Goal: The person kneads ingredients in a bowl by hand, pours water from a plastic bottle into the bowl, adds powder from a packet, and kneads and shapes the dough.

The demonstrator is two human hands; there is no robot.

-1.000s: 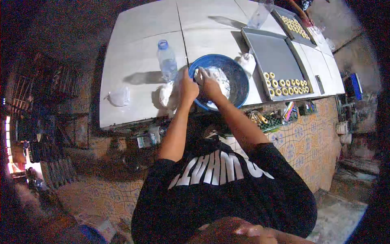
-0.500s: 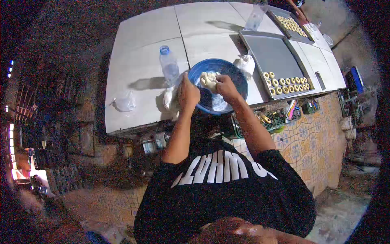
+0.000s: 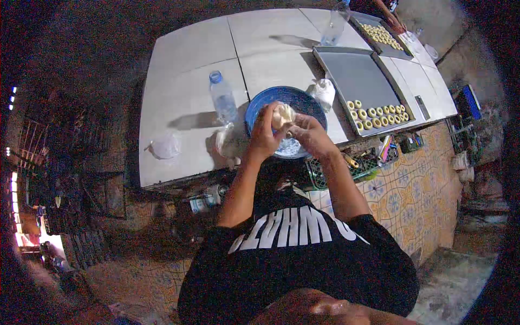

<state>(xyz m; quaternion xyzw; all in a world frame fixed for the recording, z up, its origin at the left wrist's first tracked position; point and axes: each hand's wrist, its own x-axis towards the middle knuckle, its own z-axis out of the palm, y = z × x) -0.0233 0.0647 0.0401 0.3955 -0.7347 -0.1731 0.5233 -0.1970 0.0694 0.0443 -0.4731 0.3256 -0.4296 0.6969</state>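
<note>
A pale lump of dough [image 3: 283, 116] is held between my two hands over a blue basin [image 3: 254, 106]. My left hand [image 3: 264, 133] wraps round its left side, fingers curled. On the right side, my right hand [image 3: 310, 134] has its fingers closed against the dough. White flour [image 3: 290, 148] lies in the bottom of the basin below my hands. A clear bottle with a blue rim [image 3: 222, 98] stands left of the basin, and a white bag [image 3: 323, 94] touches the right side.
Right of the basin is a metal tray [image 3: 360, 81] with several ring-shaped dough pieces; a second tray [image 3: 382, 37] lies beyond, near another person's hand [image 3: 400, 27]. Another clear bottle [image 3: 334, 26], a plastic bag [image 3: 165, 146] and a dark phone-like object [image 3: 422, 107] are on the table.
The dough has come up out of the basin's flour. My left hand has left the basin's rim and now grips the dough together with my right hand. The view has shifted slightly.
</note>
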